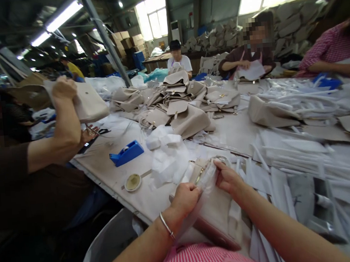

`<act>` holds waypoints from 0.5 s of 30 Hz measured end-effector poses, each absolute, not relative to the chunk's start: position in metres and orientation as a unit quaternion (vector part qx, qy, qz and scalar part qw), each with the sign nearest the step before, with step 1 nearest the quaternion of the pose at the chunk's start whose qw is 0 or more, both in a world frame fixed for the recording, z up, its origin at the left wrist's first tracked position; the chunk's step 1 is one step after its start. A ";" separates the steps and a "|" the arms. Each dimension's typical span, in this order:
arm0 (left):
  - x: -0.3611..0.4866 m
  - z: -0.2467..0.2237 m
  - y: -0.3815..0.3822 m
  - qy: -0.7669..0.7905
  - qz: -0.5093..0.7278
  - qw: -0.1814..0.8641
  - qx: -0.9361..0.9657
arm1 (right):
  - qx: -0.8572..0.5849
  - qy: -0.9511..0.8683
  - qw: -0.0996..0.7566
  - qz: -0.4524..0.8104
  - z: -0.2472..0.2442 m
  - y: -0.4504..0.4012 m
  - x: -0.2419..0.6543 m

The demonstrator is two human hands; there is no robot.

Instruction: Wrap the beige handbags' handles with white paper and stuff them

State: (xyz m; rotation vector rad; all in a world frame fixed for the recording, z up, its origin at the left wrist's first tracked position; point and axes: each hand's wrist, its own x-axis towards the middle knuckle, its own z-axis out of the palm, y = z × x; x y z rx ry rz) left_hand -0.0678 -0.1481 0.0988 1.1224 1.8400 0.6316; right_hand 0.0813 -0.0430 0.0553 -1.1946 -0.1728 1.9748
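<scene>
A beige handbag (pixel 213 212) lies on the table edge close against my body, its base toward me. Clear plastic film (pixel 208 179) covers its top, where a gold-coloured metal piece shows through. My left hand (pixel 186 198), with a silver bangle on the wrist, is closed on the film's left side. My right hand (pixel 227 177) pinches the film on the right, beside the bag's handle. Whether the film is a bag or a loose sheet I cannot tell.
A blue tape dispenser (pixel 126 153) and a roll of tape (pixel 133 182) lie to the left. Beige bags (pixel 189 117) are heaped mid-table. White paper strips (pixel 304 153) cover the right. At left, a co-worker's arm (pixel 57 144) raises another bag (pixel 89 101). Several people sit opposite.
</scene>
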 end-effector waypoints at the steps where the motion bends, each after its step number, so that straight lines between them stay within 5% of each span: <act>1: -0.069 0.098 -0.149 0.746 0.249 0.432 0.441 | -0.480 -0.074 0.403 0.776 0.051 -0.046 0.078; 15: -0.072 0.090 -0.159 0.764 0.204 0.484 0.374 | -0.482 -0.104 0.321 0.809 0.011 -0.029 0.090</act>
